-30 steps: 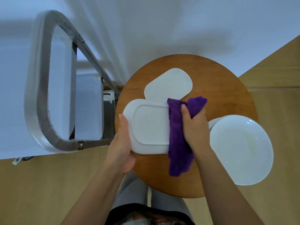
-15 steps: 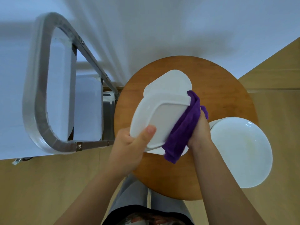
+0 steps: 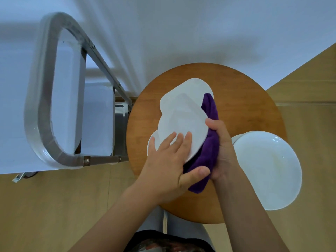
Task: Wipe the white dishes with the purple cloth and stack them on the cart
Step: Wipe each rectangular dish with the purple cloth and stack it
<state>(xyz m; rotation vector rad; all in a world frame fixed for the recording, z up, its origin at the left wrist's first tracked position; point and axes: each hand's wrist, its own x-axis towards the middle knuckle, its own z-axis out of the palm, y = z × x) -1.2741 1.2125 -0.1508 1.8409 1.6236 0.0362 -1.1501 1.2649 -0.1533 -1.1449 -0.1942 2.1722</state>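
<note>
Above the round wooden counter (image 3: 245,110), a white oblong dish (image 3: 181,128) is held tilted by the left hand (image 3: 169,164), fingers straight on top, thumb underneath. The purple cloth (image 3: 209,148) is gripped against its edge by the right hand (image 3: 223,148).

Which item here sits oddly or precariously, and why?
The large round white plate juts well past the right edge of the round wooden table, so it looks easy to knock. No breakage or spill shows.
</note>
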